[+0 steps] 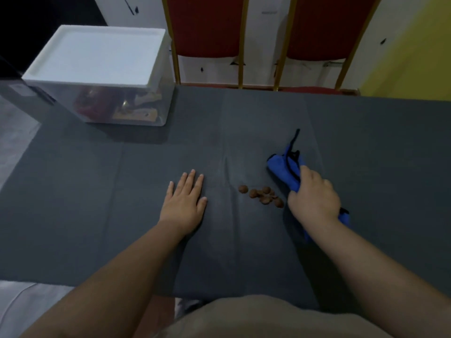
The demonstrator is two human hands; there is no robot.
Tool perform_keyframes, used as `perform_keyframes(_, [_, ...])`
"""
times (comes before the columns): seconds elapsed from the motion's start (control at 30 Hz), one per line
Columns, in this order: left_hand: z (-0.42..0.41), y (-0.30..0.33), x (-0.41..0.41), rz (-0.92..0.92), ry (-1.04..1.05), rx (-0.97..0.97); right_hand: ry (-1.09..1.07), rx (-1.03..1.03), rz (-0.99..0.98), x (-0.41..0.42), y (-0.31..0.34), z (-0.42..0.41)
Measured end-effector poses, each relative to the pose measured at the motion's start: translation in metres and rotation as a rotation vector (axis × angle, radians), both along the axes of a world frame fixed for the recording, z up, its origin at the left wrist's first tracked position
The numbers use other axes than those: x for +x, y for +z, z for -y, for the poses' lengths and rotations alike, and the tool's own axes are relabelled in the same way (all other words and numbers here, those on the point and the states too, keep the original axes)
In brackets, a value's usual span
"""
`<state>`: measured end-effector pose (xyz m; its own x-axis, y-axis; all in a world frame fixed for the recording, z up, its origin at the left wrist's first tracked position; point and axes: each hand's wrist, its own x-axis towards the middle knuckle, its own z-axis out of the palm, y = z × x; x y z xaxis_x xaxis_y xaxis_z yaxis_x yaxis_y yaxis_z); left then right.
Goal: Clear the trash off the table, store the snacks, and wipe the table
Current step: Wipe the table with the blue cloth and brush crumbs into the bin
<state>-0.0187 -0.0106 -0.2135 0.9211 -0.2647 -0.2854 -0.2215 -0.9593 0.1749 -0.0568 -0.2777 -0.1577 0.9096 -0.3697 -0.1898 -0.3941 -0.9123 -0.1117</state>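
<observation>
Blue soft cloth [285,172] bunched in rt hand [313,198].

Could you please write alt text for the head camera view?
The right hand grips a blue cloth beside small brown pieces on a grey table; the left hand rests flat. A lidded clear box stands far left.

2 red chairs [207,25] | yellow wall [415,57] | white floor [258,45] | dim light

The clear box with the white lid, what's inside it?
Through the clear box wall: something red and some tan, cardboard-like pieces, too blurred to name. The white lid hides the rest.
</observation>
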Motion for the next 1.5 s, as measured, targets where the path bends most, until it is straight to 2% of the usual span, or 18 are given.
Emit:
perform_keyframes(0.23, [-0.051, -0.001, 0.015, 0.017, -0.143, 0.008, 0.073, 0.133, -0.052, -0.005, 0.005, -0.115])
perform_keyframes(0.4, [-0.071, -0.001, 0.028, 0.011, -0.194, 0.005, 0.027, 0.268, 0.03, -0.002, 0.006, -0.144])
perform_keyframes(0.57, [-0.09, -0.001, 0.038, 0.007, -0.225, 0.01, -0.24, 0.107, 0.171, -0.002, 0.012, -0.1])
perform_keyframes(0.7, [-0.102, -0.001, 0.039, 0.008, -0.263, 0.01, -0.392, -0.049, 0.104, -0.009, 0.005, -0.054])
perform_keyframes(0.9, [-0.115, -0.001, 0.034, 0.007, -0.302, 0.012, -0.223, -0.134, 0.063, 0.011, -0.007, -0.08])
perform_keyframes(1.07, [-0.121, -0.001, 0.029, 0.017, -0.304, 0.015, 0.03, -0.061, 0.062, 0.019, -0.004, -0.138])
perform_keyframes(1.3, [-0.128, -0.004, 0.024, 0.021, -0.297, 0.001, 0.221, 0.021, 0.064, -0.01, -0.009, -0.169])
perform_keyframes(1.4, [-0.128, -0.007, 0.025, 0.037, -0.296, 0.008, 0.091, 0.057, 0.142, -0.017, 0.001, -0.158])
perform_keyframes(1.5, [-0.128, -0.01, 0.025, 0.053, -0.296, 0.017, -0.248, 0.097, 0.246, -0.021, 0.013, -0.127])
